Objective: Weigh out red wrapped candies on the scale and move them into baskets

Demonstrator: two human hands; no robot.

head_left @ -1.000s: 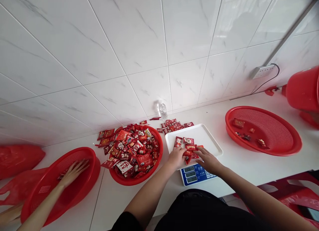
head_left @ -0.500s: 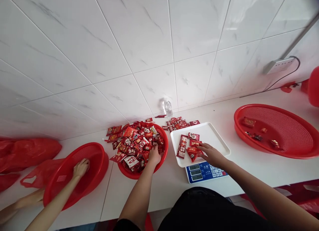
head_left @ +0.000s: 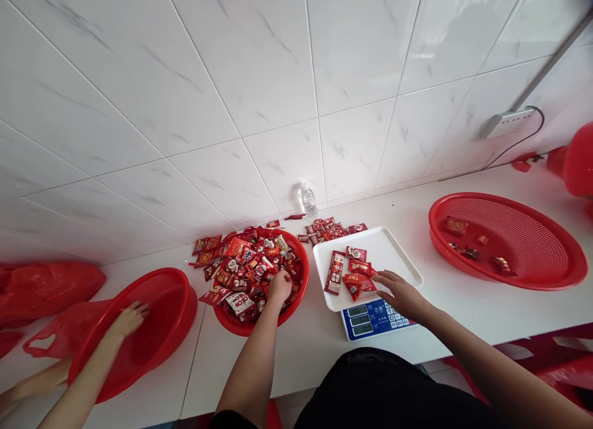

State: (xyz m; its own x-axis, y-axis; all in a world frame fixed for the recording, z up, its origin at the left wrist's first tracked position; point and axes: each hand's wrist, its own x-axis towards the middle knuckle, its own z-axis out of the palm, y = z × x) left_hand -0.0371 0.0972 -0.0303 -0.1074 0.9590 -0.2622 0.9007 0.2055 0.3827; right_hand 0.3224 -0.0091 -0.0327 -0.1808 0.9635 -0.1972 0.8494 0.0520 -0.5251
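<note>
My left hand [head_left: 280,287] is down among the red snack packets [head_left: 250,265] heaped in a round red basket [head_left: 303,287]. Its fingers are curled together, and whatever may be in them is hidden. Over a white tray [head_left: 396,256] on a blue-fronted digital scale [head_left: 382,316], my right hand [head_left: 401,293] is open. Its fingertips reach the edge of the small red packets [head_left: 360,286] there. A long red packet [head_left: 334,272] and a small dark red one [head_left: 356,253] lie beside them on the tray.
Small red packets [head_left: 327,229] and a clear bottle [head_left: 308,200] sit by the wall. To the right, a large red basket [head_left: 509,197] holds several packets. At left, a co-worker's hand [head_left: 130,320] reaches into another red basket [head_left: 183,312], near red plastic bags [head_left: 50,287].
My left hand has drawn slightly towards me within the basket, its fingers curling together. My right hand stays at the packets on the tray. The co-worker's hand has shifted left.
</note>
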